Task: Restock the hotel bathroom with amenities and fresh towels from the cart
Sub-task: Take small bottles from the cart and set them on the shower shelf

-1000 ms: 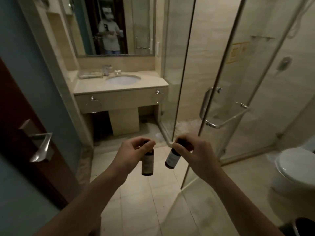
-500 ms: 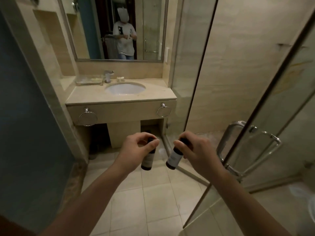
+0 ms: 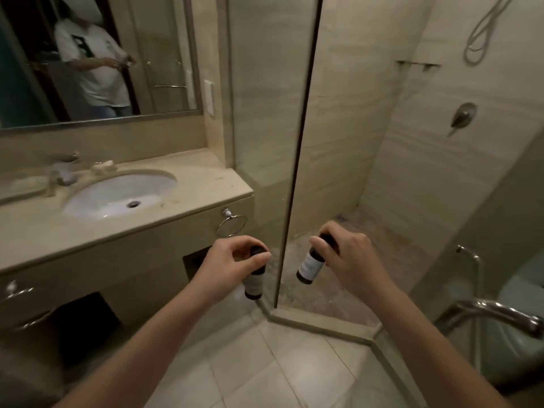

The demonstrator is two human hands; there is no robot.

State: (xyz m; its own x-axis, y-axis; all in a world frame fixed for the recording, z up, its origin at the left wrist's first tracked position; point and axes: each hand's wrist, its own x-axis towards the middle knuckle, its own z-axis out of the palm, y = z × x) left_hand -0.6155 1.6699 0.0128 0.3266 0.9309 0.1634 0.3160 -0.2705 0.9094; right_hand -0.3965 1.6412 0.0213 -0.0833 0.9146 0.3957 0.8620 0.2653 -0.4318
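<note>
Placement looks like the step in hand. Mid-frame, the left hand (image 3: 232, 260) pinches the top of the left bottle (image 3: 253, 285), thumb against curled fingers; the right hand (image 3: 350, 257) pinches the right bottle (image 3: 310, 265) likewise, tilted. Both hang lower than the counter (image 3: 188, 184) at left. Best stand them upright beside the sink (image 3: 112, 198), one at a time, labels outward, back from the edge.

Two dark labelled bottles (image 3: 253, 282) (image 3: 311, 264) hang cap-up, apart.
</note>
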